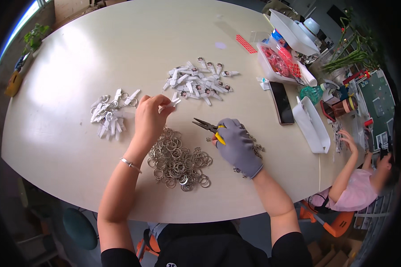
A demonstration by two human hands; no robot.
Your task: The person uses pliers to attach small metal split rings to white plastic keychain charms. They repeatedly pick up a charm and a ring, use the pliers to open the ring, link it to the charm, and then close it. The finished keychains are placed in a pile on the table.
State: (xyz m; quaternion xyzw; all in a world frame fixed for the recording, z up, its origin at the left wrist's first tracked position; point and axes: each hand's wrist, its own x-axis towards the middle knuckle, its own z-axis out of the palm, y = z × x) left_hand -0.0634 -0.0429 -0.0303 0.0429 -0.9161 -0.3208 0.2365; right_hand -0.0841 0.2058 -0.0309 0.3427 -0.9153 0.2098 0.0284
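Observation:
My bare left hand pinches a small white tag just in front of a pile of similar white tags with printed figures. My right hand, in a grey glove, is closed round needle-nose pliers with yellow handles; their tips point left toward my left hand. Between my forearms lies a heap of metal split rings. Small metal links show partly from under the gloved hand. To the left, a smaller pile of white tags with rings attached rests on the table.
On the right stand a phone, a long white tray and a clear bin with red packets. A red dotted sheet lies farther back on the pale table. Another person in pink works at the right.

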